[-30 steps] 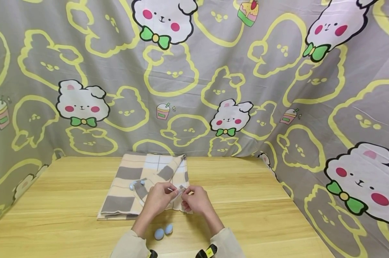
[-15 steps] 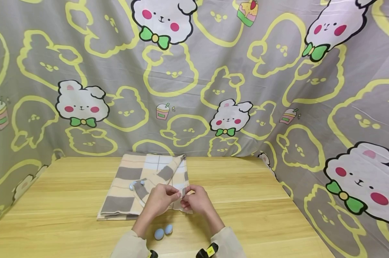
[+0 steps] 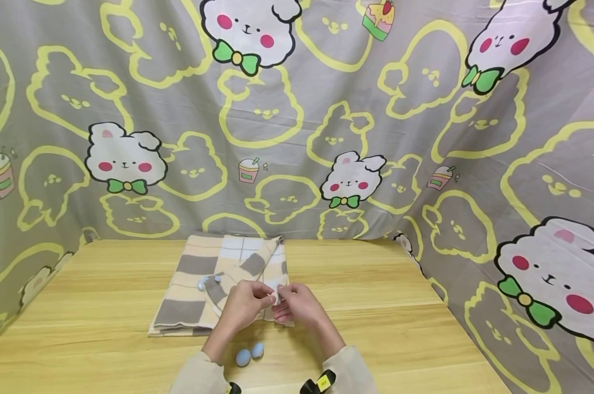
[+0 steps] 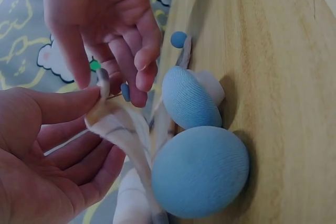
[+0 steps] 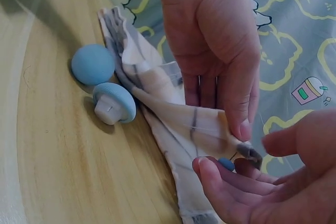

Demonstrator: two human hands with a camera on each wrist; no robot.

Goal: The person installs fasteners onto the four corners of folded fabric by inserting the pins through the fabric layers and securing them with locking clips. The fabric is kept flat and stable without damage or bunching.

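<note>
Two blue-capped pieces [image 3: 243, 358] lie on the wooden table [image 3: 375, 328] just nearside of a folded plaid blanket [image 3: 190, 293], whose turned-back flap slants from far right toward near left. The left hand [image 3: 247, 301] pinches the blanket's lifted edge; the right hand [image 3: 299, 306], fingers parted and loosely curved, adjoins a small blue piece [image 5: 227, 164], contact unclear, both hands hiding cloth.

No lettering is legible, the yellow label [image 3: 324, 382] on the black wrist device [image 3: 309, 387] being too small.
</note>
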